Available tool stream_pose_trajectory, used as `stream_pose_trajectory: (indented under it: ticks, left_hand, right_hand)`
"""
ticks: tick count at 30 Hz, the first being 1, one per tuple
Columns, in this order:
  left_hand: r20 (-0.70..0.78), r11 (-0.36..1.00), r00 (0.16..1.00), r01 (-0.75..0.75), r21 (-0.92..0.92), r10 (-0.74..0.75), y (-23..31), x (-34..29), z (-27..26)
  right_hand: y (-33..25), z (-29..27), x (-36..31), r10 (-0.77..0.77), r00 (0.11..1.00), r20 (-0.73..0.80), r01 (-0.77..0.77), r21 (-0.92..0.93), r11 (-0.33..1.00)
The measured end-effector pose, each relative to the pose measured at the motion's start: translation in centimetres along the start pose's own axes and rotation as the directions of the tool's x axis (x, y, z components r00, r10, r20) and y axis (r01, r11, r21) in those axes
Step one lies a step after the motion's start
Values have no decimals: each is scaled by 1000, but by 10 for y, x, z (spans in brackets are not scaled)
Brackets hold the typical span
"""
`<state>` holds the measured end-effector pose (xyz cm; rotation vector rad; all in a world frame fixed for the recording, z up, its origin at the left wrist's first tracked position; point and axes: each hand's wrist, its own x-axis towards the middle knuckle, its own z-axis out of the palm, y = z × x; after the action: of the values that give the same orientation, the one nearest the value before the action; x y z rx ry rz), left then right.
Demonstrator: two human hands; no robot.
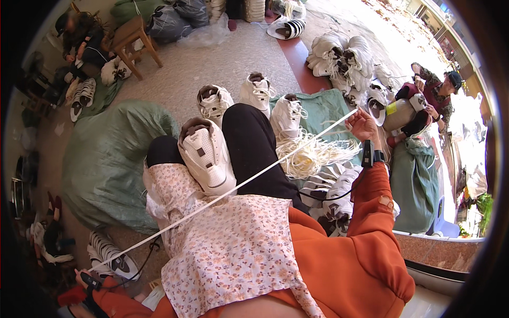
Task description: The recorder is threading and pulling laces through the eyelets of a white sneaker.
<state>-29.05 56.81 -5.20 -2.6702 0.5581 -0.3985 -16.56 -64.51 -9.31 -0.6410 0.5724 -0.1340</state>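
The person sat with a white shoe [207, 156] on the lap, sole up, and a long white lace [238, 185] stretched taut across the body above it. The right hand [362, 125] was closed on the upper end of the lace; the left hand [85, 278], low by the floor, appeared to grip the other end, though its fingers were hard to make out. To do this well, I judge the lace should stay straight and untwisted, with even pull from both hands. A loose pile of laces [313, 153] lay beside the right knee. Green sacks [106, 159] sat left and right; no label showed.
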Motion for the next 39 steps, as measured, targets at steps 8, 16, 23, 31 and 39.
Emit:
stream_pose_trajectory:
  ticks: [8, 16, 23, 31, 39]
  left_hand:
    - [408, -227, 667, 345, -911, -623, -38, 29, -37]
    - [596, -625, 422, 85, -776, -683, 129, 271, -104]
    - [395, -172, 902, 423, -890, 176, 328, 429, -257]
    - [281, -186, 838, 404, -896, 468, 366, 460, -255]
    - [306, -770, 940, 305, -560, 150, 259, 362, -193]
  right_hand:
    - [2, -30, 2, -38, 988, -150, -2, -257, 966]
    - [105, 158, -52, 113, 937, 331, 195, -762, 618]
    - [187, 323, -108, 77, 423, 903, 730, -390, 561]
    - [169, 332, -127, 509, 539, 671, 307, -719, 623]
    - [63, 164, 5, 105, 846, 522, -330, 360, 873]
